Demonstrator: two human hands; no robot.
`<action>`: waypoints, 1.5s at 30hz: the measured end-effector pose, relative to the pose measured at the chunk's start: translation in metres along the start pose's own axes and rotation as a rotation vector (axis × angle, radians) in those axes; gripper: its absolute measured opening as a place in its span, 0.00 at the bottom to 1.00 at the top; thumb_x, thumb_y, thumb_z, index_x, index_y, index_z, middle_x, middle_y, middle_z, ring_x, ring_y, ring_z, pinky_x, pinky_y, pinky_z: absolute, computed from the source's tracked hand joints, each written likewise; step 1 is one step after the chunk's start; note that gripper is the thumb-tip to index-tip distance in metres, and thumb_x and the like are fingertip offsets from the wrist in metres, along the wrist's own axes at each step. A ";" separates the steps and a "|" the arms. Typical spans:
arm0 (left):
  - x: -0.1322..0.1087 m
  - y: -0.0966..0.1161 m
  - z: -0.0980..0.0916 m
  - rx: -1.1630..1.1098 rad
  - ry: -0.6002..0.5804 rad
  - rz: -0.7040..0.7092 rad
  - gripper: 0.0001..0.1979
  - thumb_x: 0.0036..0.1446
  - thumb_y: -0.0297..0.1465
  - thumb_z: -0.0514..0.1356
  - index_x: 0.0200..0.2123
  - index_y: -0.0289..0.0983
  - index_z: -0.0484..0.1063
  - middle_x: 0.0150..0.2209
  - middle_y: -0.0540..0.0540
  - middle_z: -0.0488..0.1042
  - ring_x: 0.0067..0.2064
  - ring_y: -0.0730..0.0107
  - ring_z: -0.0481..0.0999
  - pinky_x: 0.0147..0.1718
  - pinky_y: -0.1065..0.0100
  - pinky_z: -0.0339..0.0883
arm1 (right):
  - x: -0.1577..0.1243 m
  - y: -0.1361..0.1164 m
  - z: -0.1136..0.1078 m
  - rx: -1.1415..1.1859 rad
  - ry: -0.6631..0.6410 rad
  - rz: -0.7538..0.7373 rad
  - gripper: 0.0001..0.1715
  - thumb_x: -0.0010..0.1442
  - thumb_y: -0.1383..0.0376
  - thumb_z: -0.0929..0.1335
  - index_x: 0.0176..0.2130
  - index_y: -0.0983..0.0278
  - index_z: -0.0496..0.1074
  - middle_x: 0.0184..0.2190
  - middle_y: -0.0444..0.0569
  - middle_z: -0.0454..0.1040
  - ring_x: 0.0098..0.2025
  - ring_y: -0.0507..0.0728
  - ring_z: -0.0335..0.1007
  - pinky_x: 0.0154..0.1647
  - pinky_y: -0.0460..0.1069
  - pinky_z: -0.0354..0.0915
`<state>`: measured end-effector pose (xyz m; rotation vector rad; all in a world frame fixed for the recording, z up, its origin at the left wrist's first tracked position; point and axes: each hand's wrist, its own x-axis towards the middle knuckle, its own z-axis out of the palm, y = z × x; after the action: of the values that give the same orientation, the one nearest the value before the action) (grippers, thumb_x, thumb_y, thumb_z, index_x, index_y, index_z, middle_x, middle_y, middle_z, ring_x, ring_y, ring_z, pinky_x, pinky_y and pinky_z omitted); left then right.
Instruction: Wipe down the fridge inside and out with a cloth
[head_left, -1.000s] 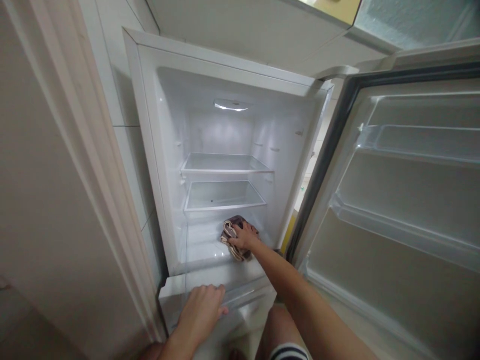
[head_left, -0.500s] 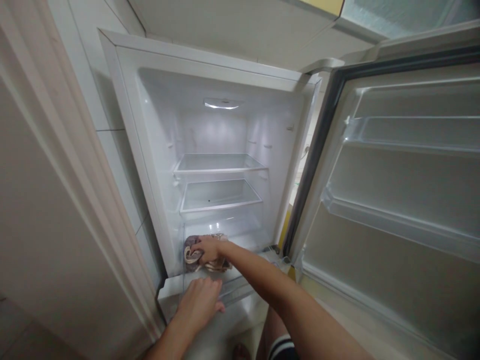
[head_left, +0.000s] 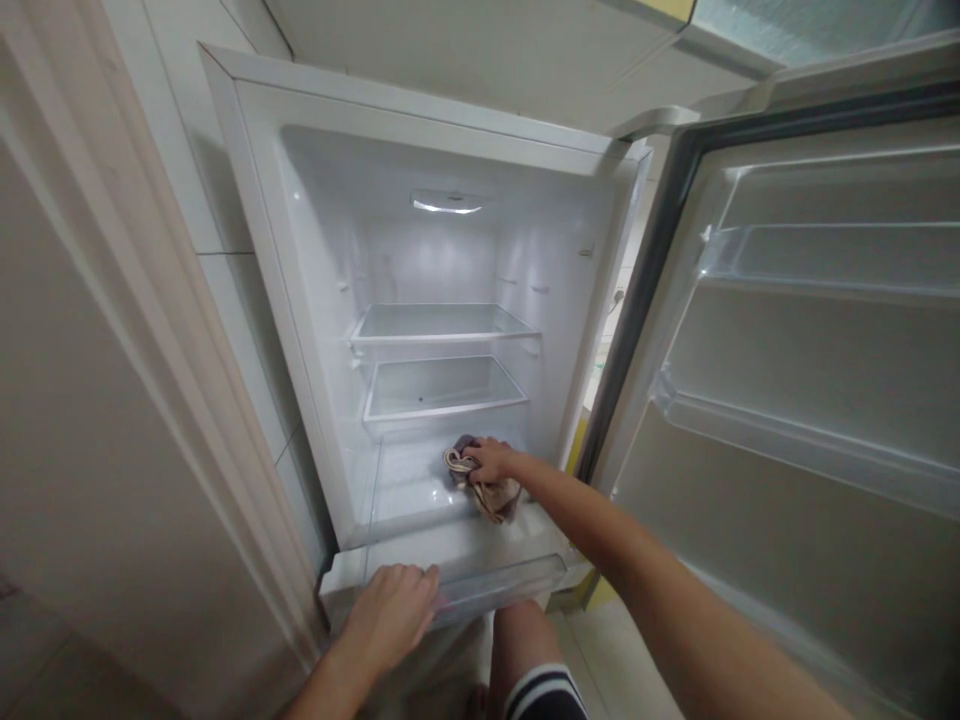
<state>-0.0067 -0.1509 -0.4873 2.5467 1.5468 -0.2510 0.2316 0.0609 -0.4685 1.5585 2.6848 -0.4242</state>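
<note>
Two hands on my feed: right hand point(head_left: 489, 460) clamped on bunched brown-and-cream fabric cloth point(head_left: 496, 503); left hand point(head_left: 396, 608), fingers together, hooks the boxy clear-plastic drawer point(head_left: 506, 586), probably steadying it.

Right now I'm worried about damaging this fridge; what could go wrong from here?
The clear drawer is pulled out with the left hand at its front, so leaning there might tilt it. The right hand holds a bunched cloth; a loose fold could snag on the drawer's edge. A knee appears close to the drawer front and might knock it.
</note>
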 end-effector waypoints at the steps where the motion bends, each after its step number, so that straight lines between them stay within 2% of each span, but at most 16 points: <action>1: -0.001 0.000 -0.002 -0.003 -0.012 0.002 0.18 0.71 0.33 0.55 0.59 0.37 0.76 0.52 0.34 0.82 0.55 0.42 0.81 0.54 0.47 0.73 | 0.008 -0.007 0.001 -0.011 0.033 0.013 0.34 0.58 0.56 0.74 0.63 0.50 0.75 0.65 0.55 0.70 0.65 0.73 0.66 0.63 0.71 0.65; 7: 0.002 0.002 -0.009 -0.003 -0.009 -0.008 0.18 0.71 0.34 0.56 0.58 0.37 0.77 0.49 0.33 0.83 0.53 0.42 0.82 0.52 0.47 0.74 | 0.058 -0.089 0.021 -0.027 0.077 -0.109 0.33 0.64 0.51 0.70 0.67 0.47 0.72 0.69 0.55 0.65 0.70 0.75 0.60 0.64 0.79 0.61; 11: 0.007 0.002 -0.013 -0.006 -0.001 -0.050 0.17 0.69 0.34 0.57 0.55 0.37 0.78 0.48 0.33 0.83 0.51 0.43 0.83 0.50 0.50 0.74 | 0.066 -0.131 0.035 0.004 0.039 -0.205 0.37 0.63 0.50 0.71 0.69 0.48 0.69 0.68 0.56 0.66 0.70 0.77 0.61 0.63 0.79 0.61; 13: 0.010 -0.001 -0.017 -0.006 0.015 -0.063 0.16 0.68 0.34 0.57 0.54 0.36 0.79 0.48 0.32 0.82 0.52 0.43 0.83 0.50 0.50 0.74 | 0.059 -0.137 0.039 0.020 0.009 -0.245 0.37 0.61 0.51 0.73 0.67 0.47 0.72 0.66 0.53 0.68 0.67 0.75 0.65 0.64 0.76 0.64; 15: 0.011 -0.006 -0.021 -0.004 0.031 -0.063 0.16 0.69 0.34 0.57 0.54 0.36 0.79 0.49 0.31 0.82 0.53 0.42 0.82 0.51 0.50 0.74 | 0.047 -0.133 0.040 0.079 -0.070 -0.316 0.34 0.56 0.55 0.77 0.62 0.47 0.77 0.61 0.49 0.73 0.63 0.71 0.70 0.64 0.67 0.67; 19: 0.013 -0.015 -0.023 0.007 0.055 -0.057 0.19 0.69 0.36 0.58 0.58 0.38 0.77 0.53 0.32 0.81 0.56 0.41 0.81 0.53 0.48 0.74 | 0.016 -0.104 0.034 0.264 -0.294 -0.415 0.25 0.51 0.68 0.78 0.50 0.57 0.84 0.47 0.41 0.80 0.52 0.58 0.76 0.55 0.48 0.69; 21: 0.012 -0.017 -0.021 0.013 0.055 -0.056 0.18 0.70 0.37 0.57 0.57 0.38 0.78 0.53 0.33 0.82 0.55 0.42 0.81 0.53 0.49 0.74 | 0.002 -0.082 0.028 0.278 -0.323 -0.355 0.22 0.50 0.69 0.78 0.47 0.60 0.85 0.40 0.38 0.80 0.46 0.55 0.76 0.49 0.44 0.68; 23: 0.012 -0.017 -0.018 0.018 0.049 -0.055 0.17 0.71 0.37 0.56 0.54 0.38 0.79 0.50 0.33 0.82 0.54 0.41 0.82 0.53 0.47 0.74 | -0.008 -0.059 0.020 0.263 -0.288 -0.244 0.22 0.48 0.67 0.79 0.46 0.61 0.84 0.38 0.38 0.79 0.43 0.55 0.76 0.46 0.45 0.67; 25: 0.011 -0.016 -0.015 0.024 0.044 -0.051 0.18 0.72 0.37 0.55 0.55 0.36 0.79 0.48 0.32 0.82 0.53 0.39 0.82 0.53 0.45 0.74 | -0.016 -0.039 0.014 0.237 -0.178 -0.097 0.25 0.48 0.66 0.79 0.48 0.61 0.83 0.42 0.42 0.80 0.47 0.58 0.75 0.48 0.46 0.67; 28: 0.008 -0.014 -0.007 0.027 0.029 -0.032 0.18 0.72 0.36 0.56 0.56 0.36 0.79 0.48 0.32 0.82 0.53 0.38 0.82 0.52 0.42 0.74 | -0.018 -0.024 0.010 0.205 0.078 0.191 0.28 0.59 0.66 0.73 0.58 0.61 0.76 0.58 0.54 0.75 0.58 0.65 0.72 0.56 0.53 0.66; 30: 0.006 -0.012 0.001 0.021 0.012 -0.012 0.18 0.72 0.35 0.56 0.58 0.37 0.78 0.49 0.33 0.82 0.53 0.39 0.82 0.52 0.42 0.75 | -0.011 -0.027 0.012 0.199 0.244 0.399 0.28 0.67 0.65 0.66 0.65 0.63 0.70 0.64 0.63 0.68 0.64 0.69 0.68 0.58 0.58 0.66; 32: 0.004 -0.010 0.009 0.006 -0.006 0.001 0.18 0.73 0.35 0.55 0.58 0.38 0.78 0.50 0.34 0.82 0.54 0.40 0.82 0.52 0.42 0.75 | 0.004 -0.038 0.016 0.209 0.372 0.561 0.28 0.71 0.64 0.61 0.67 0.65 0.65 0.65 0.68 0.65 0.67 0.72 0.64 0.58 0.64 0.67; 35: 0.003 -0.008 0.018 -0.024 -0.031 -0.008 0.18 0.75 0.36 0.54 0.59 0.39 0.78 0.51 0.36 0.83 0.54 0.41 0.82 0.53 0.42 0.75 | 0.036 -0.065 0.022 0.237 0.477 0.661 0.27 0.72 0.62 0.61 0.67 0.65 0.65 0.63 0.69 0.65 0.67 0.74 0.63 0.60 0.68 0.65; 38: 0.005 -0.009 0.021 -0.053 -0.048 -0.036 0.20 0.74 0.35 0.55 0.63 0.39 0.76 0.52 0.36 0.82 0.55 0.41 0.81 0.54 0.43 0.74 | 0.065 -0.096 0.029 0.259 0.531 0.611 0.27 0.73 0.61 0.62 0.68 0.61 0.64 0.64 0.66 0.65 0.67 0.72 0.63 0.64 0.69 0.61; 40: 0.006 -0.011 0.020 -0.070 -0.064 -0.056 0.20 0.73 0.35 0.56 0.64 0.39 0.75 0.53 0.35 0.82 0.56 0.41 0.81 0.54 0.43 0.74 | 0.079 -0.117 0.035 0.264 0.527 0.490 0.28 0.73 0.61 0.61 0.69 0.59 0.63 0.65 0.64 0.65 0.68 0.71 0.61 0.65 0.69 0.59; 45: 0.005 -0.012 0.013 -0.077 -0.069 -0.064 0.19 0.73 0.35 0.57 0.61 0.39 0.77 0.52 0.35 0.82 0.55 0.42 0.81 0.53 0.44 0.74 | 0.095 -0.152 0.049 0.272 0.318 0.044 0.21 0.70 0.61 0.67 0.61 0.58 0.72 0.62 0.55 0.72 0.65 0.65 0.66 0.68 0.62 0.58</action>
<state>-0.0157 -0.1446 -0.5016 2.4075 1.5824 -0.2777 0.0476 0.0587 -0.4943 1.8997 2.9172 -0.6115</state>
